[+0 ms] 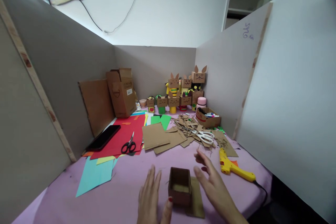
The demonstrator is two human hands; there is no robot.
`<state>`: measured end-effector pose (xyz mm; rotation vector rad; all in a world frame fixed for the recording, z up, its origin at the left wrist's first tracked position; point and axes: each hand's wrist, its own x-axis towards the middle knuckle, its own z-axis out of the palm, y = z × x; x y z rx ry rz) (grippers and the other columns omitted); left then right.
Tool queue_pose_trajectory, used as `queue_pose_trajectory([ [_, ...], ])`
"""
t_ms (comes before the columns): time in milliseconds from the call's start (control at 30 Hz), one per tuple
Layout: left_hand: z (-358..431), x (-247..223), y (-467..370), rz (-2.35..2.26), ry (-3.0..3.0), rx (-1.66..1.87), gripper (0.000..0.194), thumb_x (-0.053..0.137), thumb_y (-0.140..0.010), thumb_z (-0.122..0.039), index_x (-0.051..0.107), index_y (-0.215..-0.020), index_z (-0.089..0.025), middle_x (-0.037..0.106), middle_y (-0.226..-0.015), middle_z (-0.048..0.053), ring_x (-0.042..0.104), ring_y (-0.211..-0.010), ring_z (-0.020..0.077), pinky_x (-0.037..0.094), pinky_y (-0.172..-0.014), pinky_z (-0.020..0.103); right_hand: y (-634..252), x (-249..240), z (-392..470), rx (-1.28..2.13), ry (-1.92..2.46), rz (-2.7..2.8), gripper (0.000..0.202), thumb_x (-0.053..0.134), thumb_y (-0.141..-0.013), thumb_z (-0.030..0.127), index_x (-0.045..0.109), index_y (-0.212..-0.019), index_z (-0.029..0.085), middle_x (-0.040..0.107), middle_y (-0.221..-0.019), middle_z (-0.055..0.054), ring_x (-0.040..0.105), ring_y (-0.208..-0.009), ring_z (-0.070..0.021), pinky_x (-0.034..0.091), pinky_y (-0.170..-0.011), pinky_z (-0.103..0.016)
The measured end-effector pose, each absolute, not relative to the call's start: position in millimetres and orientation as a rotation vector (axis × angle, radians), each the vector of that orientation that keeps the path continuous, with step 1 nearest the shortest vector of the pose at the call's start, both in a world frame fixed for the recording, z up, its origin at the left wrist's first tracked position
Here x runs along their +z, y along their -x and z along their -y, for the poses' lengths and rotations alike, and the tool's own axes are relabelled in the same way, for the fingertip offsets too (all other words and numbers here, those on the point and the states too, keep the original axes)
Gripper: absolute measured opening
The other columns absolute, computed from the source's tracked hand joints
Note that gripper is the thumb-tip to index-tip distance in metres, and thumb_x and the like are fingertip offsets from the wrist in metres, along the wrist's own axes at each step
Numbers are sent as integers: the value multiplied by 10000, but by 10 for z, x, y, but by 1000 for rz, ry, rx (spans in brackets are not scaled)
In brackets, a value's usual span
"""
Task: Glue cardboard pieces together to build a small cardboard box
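A small open-topped cardboard box [180, 197] stands on the pink tablecloth in front of me, its hollow inside showing. Partly beneath or beside its right side lies a flat cardboard piece [196, 199]. My left hand [152, 197] is to the left of the box with fingers stretched out; its thumb is at the box's lower left corner, and whether it touches I cannot tell. On the other side, my right hand [211, 182] hovers over the right of the box, fingers apart and holding nothing.
A yellow glue gun [236, 168] lies at the right, its cord over the table edge. Behind are cardboard sheets [157, 136], scraps, white scissors [204, 136], black scissors [128, 145], red paper [110, 143] and a phone [104, 137]. Cardboard animal figures [173, 101] line the back.
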<state>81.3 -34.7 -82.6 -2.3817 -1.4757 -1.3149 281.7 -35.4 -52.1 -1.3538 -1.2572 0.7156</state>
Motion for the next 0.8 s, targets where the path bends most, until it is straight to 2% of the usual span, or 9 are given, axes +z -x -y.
queue_pose_trajectory([
  [100, 261, -604, -1037, 1337, 2557, -958, 595, 322, -949, -331, 65, -1475, -226, 249, -1515, 151, 246, -1384, 330, 332, -1004, 660, -2927, -767, 352, 727, 1415, 1019, 702, 406, -822, 636, 388, -1304, 125, 443, -1370, -194, 388, -1286, -294, 260, -1086, -471],
  [233, 155, -298, -1324, 1236, 2823, -514, 709, 477, -857, -494, 265, -1426, -127, 207, -1487, 192, 224, -1365, 409, 243, -974, 749, -2984, -1044, 348, 777, 1399, 946, 779, 395, -783, 709, 387, -1286, 114, 463, -1347, -209, 446, -1244, -309, 310, -1069, -467],
  [300, 123, -218, -1402, 1281, 2908, -398, 736, 491, -836, -536, 314, -1405, -105, 239, -1478, 190, 236, -1369, 386, 210, -1021, 714, -2992, -1114, 343, 783, 1382, 933, 808, 410, -753, 739, 413, -1261, 110, 504, -1304, -216, 498, -1194, -317, 354, -1043, -463],
  [400, 101, -200, -1441, 1344, 2999, -303, 753, 460, -834, -576, 324, -1401, -100, 304, -1472, 161, 272, -1374, 320, 237, -1087, 596, -2989, -1141, 338, 772, 1365, 922, 785, 426, -740, 748, 472, -1206, 118, 563, -1243, -212, 543, -1143, -322, 396, -1010, -460],
  [467, 100, -213, -1443, 1364, 2999, -301, 775, 433, -832, -606, 318, -1405, -98, 302, -1479, 154, 271, -1378, 308, 243, -1098, 561, -2982, -1136, 337, 757, 1356, 921, 741, 428, -757, 730, 502, -1184, 129, 601, -1201, -195, 563, -1119, -315, 409, -999, -454],
  [567, 116, -208, -1447, 1369, 2974, -312, 775, 408, -841, -605, 314, -1407, -83, 300, -1480, 166, 273, -1378, 312, 228, -1104, 558, -2973, -1126, 339, 737, 1345, 930, 686, 435, -781, 700, 537, -1160, 138, 635, -1156, -176, 588, -1089, -309, 432, -977, -444],
  [700, 159, -131, -1439, 1364, 2970, -285, 753, 464, -835, -523, 321, -1397, -42, 302, -1468, 198, 281, -1371, 328, 235, -1096, 565, -2975, -1127, 339, 692, 1328, 968, 612, 460, -803, 657, 587, -1121, 150, 662, -1115, -159, 617, -1046, -303, 471, -933, -424],
  [800, 175, -51, -1395, 1343, 2974, -286, 723, 460, -845, -475, 289, -1409, -56, 243, -1482, 181, 242, -1382, 319, 239, -1089, 569, -2979, -1144, 321, 640, 1311, 1006, 557, 494, -801, 637, 635, -1064, 167, 684, -1075, -140, 634, -1014, -300, 498, -895, -401],
])
